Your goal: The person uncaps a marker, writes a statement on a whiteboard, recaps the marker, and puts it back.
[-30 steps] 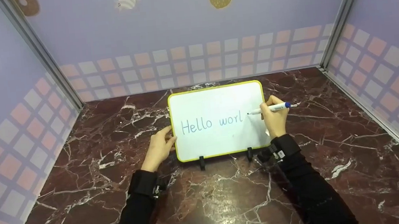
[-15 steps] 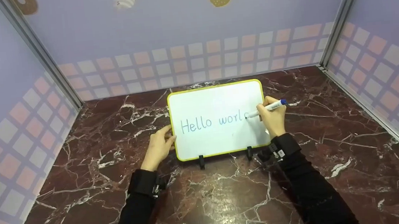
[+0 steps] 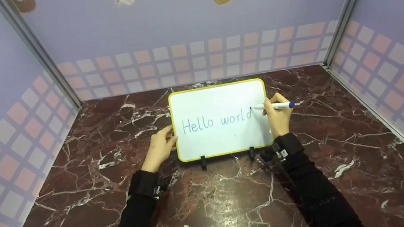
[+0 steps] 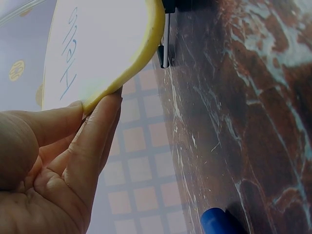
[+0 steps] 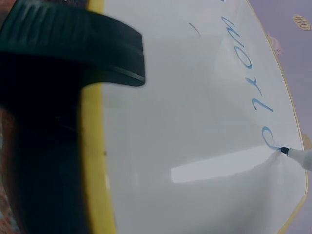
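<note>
The board (image 3: 208, 142), upright on the table (image 3: 113, 111), reads "Hello worl" plus a looped letter in blue. The left hand (image 3: 160, 146) pinches its left edge; by its right edge, the right hand (image 3: 279, 119) grips the marker (image 3: 281, 105), whose print is illegible.

A yellow-rimmed whiteboard (image 3: 216, 141) stands propped up, lettered "Hello world" in blue; a blue-ended white marker (image 3: 281, 106) touches the final letter.

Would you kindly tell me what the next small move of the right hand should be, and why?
Probably the right hand should draw the marker downward beside the last letter's round bowl: the marker's tip stands above that bowl's right side, and the upright there looks unfinished, while the left hand pinches the edge of the whiteboard.
</note>
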### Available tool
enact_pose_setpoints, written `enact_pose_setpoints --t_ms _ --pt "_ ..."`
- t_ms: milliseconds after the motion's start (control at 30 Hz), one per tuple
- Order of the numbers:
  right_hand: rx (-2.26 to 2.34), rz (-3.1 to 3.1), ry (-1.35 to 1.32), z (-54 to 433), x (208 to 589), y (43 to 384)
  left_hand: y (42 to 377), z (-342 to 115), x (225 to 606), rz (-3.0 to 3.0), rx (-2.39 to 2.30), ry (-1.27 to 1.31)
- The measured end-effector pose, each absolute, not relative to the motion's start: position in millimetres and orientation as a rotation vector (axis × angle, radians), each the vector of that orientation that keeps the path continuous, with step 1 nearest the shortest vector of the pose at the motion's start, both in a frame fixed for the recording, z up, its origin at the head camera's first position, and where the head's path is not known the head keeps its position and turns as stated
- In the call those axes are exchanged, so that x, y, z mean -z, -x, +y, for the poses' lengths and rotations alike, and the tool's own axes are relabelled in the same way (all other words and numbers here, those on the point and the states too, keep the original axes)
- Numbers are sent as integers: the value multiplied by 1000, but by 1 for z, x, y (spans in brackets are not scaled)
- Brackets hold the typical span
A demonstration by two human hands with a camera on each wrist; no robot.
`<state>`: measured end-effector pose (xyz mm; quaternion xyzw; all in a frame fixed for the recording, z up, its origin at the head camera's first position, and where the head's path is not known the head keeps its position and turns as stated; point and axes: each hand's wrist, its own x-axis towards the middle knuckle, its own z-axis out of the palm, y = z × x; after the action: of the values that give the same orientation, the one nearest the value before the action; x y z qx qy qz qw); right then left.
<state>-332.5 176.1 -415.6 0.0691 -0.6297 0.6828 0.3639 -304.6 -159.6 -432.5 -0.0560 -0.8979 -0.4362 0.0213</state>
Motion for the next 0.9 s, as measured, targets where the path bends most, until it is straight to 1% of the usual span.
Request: enact_pose_setpoints --t_ms 233,667,900 --pt "-1772 -1612 -176 176 415 332 305 -160 432 -2792 1357 156" --pt "-1621 -1852 -192 179 406 324 306 -160 432 -2770 1378 181" --pt "-1610 -1776 -146 185 404 326 305 -160 432 -2770 1380 187"
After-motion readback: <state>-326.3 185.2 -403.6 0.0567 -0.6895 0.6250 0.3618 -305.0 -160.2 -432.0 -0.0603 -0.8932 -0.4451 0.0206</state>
